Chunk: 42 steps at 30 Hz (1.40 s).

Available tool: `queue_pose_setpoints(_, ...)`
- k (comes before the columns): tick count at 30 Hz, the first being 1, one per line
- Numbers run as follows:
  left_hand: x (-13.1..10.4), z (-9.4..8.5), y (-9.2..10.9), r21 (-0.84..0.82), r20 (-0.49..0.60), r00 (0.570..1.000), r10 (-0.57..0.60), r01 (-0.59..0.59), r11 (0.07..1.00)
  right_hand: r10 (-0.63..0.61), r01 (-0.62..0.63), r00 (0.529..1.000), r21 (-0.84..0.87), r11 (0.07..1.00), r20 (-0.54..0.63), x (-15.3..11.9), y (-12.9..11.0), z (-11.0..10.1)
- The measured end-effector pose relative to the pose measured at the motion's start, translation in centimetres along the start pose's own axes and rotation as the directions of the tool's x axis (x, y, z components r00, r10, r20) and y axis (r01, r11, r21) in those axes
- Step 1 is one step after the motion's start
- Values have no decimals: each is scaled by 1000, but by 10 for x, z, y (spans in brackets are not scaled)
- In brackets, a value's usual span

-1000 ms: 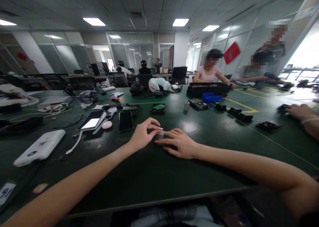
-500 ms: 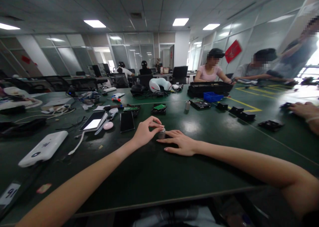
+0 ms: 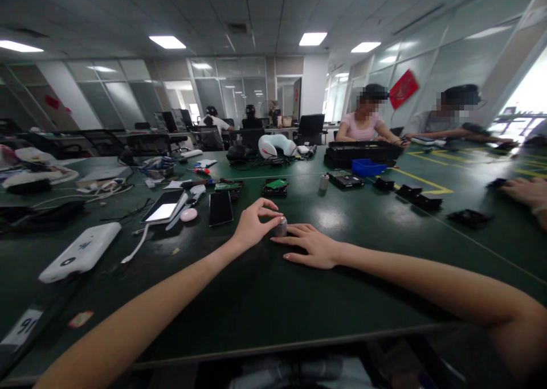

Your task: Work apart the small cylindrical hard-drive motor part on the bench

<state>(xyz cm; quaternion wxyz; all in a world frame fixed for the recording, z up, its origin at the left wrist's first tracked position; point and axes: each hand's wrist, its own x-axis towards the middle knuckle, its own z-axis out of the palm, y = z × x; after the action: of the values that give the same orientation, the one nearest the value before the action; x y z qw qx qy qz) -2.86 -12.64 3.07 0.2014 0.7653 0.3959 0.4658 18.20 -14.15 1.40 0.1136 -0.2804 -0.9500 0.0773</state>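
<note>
Small upright metallic-grey cylinder on a dark green worktop

All positions are given relative to the cylinder. Nearest items, well to its left: a white label card with black marking and a small red-and-beige paper-like scrap. Beyond these, also well left: a white plastic case with rounded corners.

The cylinder stands on the worktop between the two hands. Left hand, on its left: the tips of thumb and forefinger are close together at the top end; whether they pinch it cannot be told. Right hand, on its right: palm down and low, fingers spread apart, fingertips beside the base.

Behind and to the left: a flat, glossy black rectangular slab, then a pale pink rounded object, just beside a white device with a partly lit screen. Well to the right: black angular blocks in a row.

Farther, directly behind: a black unit bearing a green board. Behind and right: a second metallic-grey cylinder, upright, near a black-and-silver rectangular unit and a blue plastic tray.

Farthest: a white and pale-blue U-shaped cushion directly behind; behind and right, a long black case, with a person in a pink top behind it.
</note>
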Motion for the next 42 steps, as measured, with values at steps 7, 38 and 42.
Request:
queue_pose_setpoints(7,9,-9,-13,-30,-177,984,29,-35,999,11,-12,1000,37,999,4,0,0,-1)
queue_pose_setpoints(38,12,-10,-9,223,64,998,25,-39,974,4,-3,1000,39,999,-5,-1,0,-1)
queue_pose_setpoints(42,10,-7,-6,200,96,995,36,-54,978,8,-8,1000,45,999,-2,-1,0,-1)
